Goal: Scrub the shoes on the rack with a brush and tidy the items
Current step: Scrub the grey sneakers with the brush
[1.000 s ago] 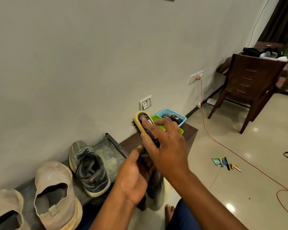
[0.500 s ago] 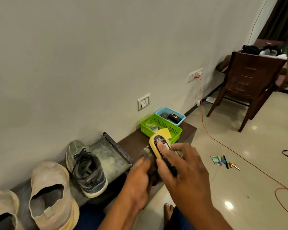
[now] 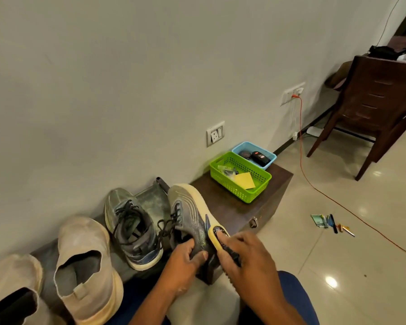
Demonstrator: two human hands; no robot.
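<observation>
Four shoes show: two dusty beige slip-ons [image 3: 85, 261] at lower left of the frame, one grey laced sneaker [image 3: 133, 228] on the low dark rack [image 3: 242, 214], and its mate [image 3: 190, 216], now tipped on its side. The left hand [image 3: 183, 266] curls its fingers round that mate's heel at bottom centre. The right hand [image 3: 246, 256] grips the yellow oval brush [image 3: 217, 235], lower than a second ago, against its sole; two perforated plastic baskets, green [image 3: 240, 177] and blue [image 3: 253, 154], sit behind.

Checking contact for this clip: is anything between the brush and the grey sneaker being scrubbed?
Nothing visible. The right hand grips the yellow brush against the side of the grey sneaker, which the left hand holds at the heel. The bristle contact itself is hidden.
</observation>
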